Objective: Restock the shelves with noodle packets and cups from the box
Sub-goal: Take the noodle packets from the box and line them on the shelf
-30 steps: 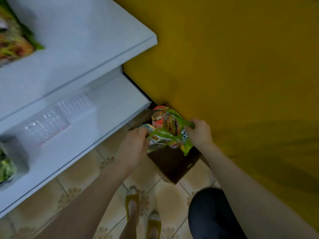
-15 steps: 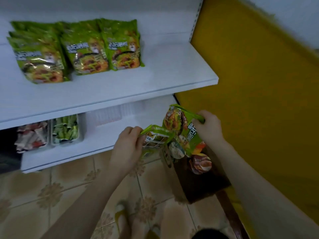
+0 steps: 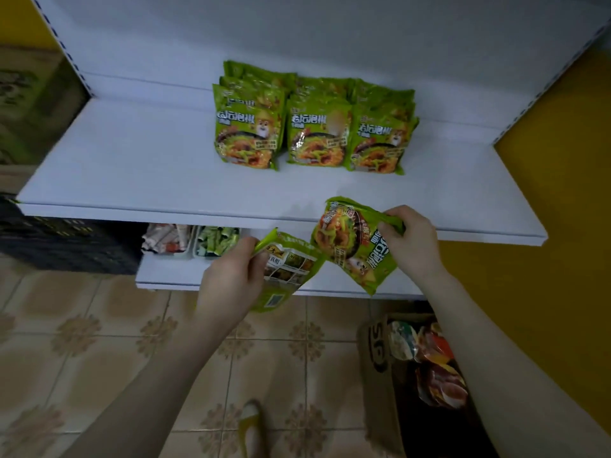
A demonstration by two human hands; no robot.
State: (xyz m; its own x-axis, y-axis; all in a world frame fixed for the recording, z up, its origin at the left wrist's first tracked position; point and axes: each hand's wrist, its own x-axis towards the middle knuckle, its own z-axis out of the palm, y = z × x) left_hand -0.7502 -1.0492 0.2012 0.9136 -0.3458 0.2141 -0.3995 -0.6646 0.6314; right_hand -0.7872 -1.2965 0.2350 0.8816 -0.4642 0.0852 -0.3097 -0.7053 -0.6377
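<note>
left hand point(image 3: 231, 285): thumb and curled fingers pinch the top corner of the left packet.
left packet point(image 3: 287, 276): green, back side to the camera, with small photo squares and a barcode panel. It hangs down and to the right of the grip, in front of the lower shelf point(image 3: 158, 279).
right hand point(image 3: 410, 242): fingers are curled round the top edge of the right packet.
right packet point(image 3: 353, 246): green, front side to the camera, with a bowl of noodles, white letters and a small cartoon animal. It hangs tilted, left of and below the grip; its left edge meets the left packet.
stacks point(image 3: 314, 127): three stacks of the same green packets lie side by side on the upper shelf point(image 3: 132, 166), beyond both grips.
box point(image 3: 380, 358): brown, open, on the floor point(image 3: 99, 342) below the right grip.
cups point(image 3: 401, 340): they have colourful lids and lie inside the box.
trays point(image 3: 195, 239): two, on the lower shelf just left of the left grip, filled with small wrapped items.
shoe point(image 3: 251, 424): yellow-green, on the beige flowered tiles.
</note>
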